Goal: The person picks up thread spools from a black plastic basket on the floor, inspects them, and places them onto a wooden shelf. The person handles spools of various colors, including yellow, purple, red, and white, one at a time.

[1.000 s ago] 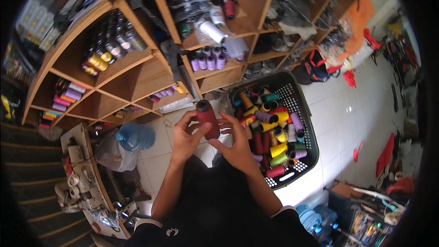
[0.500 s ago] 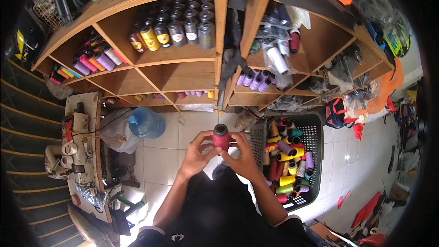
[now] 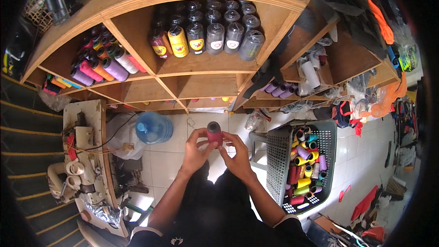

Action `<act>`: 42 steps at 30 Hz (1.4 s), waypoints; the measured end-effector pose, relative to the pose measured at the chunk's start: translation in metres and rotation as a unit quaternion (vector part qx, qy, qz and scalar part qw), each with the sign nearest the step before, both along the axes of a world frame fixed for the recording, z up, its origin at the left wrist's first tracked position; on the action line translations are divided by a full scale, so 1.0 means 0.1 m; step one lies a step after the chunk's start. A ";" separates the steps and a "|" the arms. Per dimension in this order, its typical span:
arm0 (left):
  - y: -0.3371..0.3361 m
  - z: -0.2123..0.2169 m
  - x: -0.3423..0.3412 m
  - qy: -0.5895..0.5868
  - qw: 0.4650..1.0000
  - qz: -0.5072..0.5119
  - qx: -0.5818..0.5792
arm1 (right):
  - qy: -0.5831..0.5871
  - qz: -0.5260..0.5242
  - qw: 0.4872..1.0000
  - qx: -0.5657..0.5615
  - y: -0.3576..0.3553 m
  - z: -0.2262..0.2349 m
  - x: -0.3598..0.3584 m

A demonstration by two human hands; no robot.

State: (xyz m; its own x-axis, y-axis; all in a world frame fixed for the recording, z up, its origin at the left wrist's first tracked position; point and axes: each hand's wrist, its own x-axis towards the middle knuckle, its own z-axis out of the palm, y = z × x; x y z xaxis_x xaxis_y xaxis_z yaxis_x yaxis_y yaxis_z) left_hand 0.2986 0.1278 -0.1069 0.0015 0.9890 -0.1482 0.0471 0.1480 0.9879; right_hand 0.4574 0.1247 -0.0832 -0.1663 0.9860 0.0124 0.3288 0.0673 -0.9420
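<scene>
One dark red spool (image 3: 214,134) is clamped between the left hand (image 3: 196,151) and right hand (image 3: 237,155).
In the head view, it stands dark end up above tiled floor (image 3: 167,164), which shows between a blue water bottle (image 3: 157,128) and a basket (image 3: 278,158); a wooden shelf (image 3: 203,72) edges it ahead. Six spools (image 3: 215,39) form one compartment's front row; the basket's mixed spools (image 3: 308,171) overlap too much to count. Near its far corner lies a plastic bag (image 3: 257,120); a sewing machine (image 3: 89,176) occupies the far left.

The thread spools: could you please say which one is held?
The red, dark-topped spool between the left hand and right hand; the others sit in the basket or on shelves.
</scene>
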 end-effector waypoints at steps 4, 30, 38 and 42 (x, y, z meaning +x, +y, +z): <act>0.34 -0.34 -0.18 0.025 0.999 0.009 0.043 | 0.050 -0.017 0.999 -0.004 0.19 -0.33 -0.22; 3.59 -2.57 0.01 0.026 0.967 0.052 0.248 | 0.135 -0.068 0.973 0.172 3.40 -3.08 -0.49; 4.35 -3.03 -0.17 0.287 0.928 0.056 0.233 | -0.010 -0.093 0.992 0.085 4.02 -3.12 -0.64; 4.68 -3.26 -0.16 0.311 0.925 0.022 0.218 | 0.047 -0.090 0.986 0.133 4.25 -3.26 -0.63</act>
State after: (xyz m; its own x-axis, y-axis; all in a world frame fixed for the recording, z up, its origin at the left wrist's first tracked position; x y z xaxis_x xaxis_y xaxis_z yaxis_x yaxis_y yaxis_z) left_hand 0.2829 0.5955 -0.4329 0.0080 0.9521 0.3057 0.6296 -0.2423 0.7382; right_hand 0.3944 0.5498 -0.4089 0.0246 0.9593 0.2813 0.2689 0.2647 -0.9261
